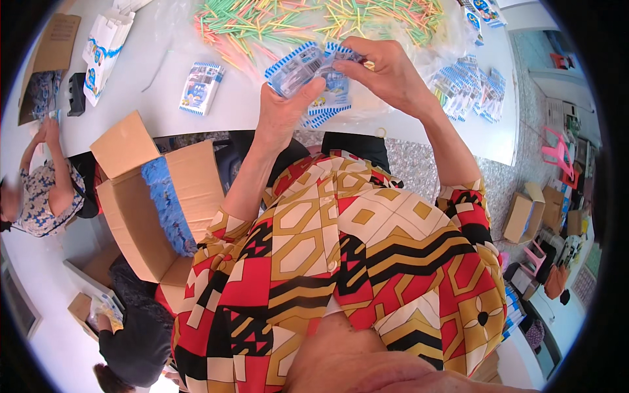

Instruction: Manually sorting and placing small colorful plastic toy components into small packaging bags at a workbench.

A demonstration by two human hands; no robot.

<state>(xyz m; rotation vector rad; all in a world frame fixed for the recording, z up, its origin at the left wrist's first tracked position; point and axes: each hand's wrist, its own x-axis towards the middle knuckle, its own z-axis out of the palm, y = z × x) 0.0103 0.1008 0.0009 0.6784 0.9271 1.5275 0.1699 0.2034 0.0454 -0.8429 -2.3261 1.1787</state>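
Over the near edge of the table, my left hand (pixel 275 116) grips a blue-and-white plastic packet (pixel 295 73) between thumb and fingers. My right hand (pixel 392 73) pinches the upper edge of a second such packet (pixel 337 93) just beside it. The two packets overlap below my left thumb, and another striped packet end shows beneath them. Whether anything lies inside the packets is hard to tell. Beyond my hands, a big heap of thin green, yellow and pink sticks (pixel 262 23) lies on clear plastic sheeting.
A small stack of packets (pixel 202 88) lies left on the white table (pixel 239 98), and a loose pile of packets (pixel 468 85) right. An open cardboard box (pixel 134 223) with blue packets stands by my left side. Two people sit at left, one at the table (pixel 56 196).
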